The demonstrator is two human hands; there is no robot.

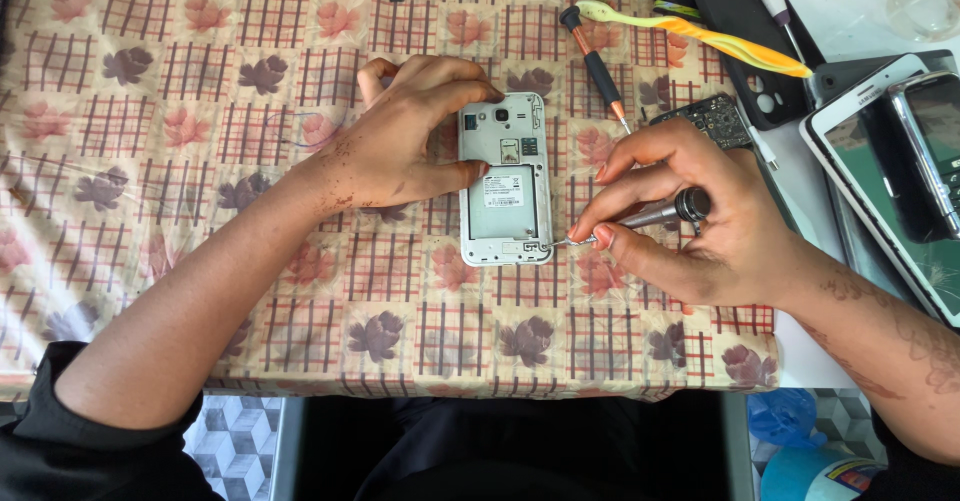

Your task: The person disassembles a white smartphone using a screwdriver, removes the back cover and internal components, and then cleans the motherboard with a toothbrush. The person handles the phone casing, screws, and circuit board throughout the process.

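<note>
A table covered by a checked cloth (200, 111) with leaf prints carries an opened white phone (505, 179) lying back up near the middle. Beyond it lie a red-handled screwdriver (594, 67), a yellow toothbrush (700, 39) and a small circuit board (715, 119) (partly off the cloth). More phones (885, 161) rest at the right edge.

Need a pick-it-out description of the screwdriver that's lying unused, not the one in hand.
On the leaf-patterned tablecloth, look just beyond the opened white phone toward its right. The spare screwdriver lies there slanted, untouched. Its black-and-orange handle sets it apart from the yellow toothbrush above it and the metal screwdriver in the right hand.
</note>
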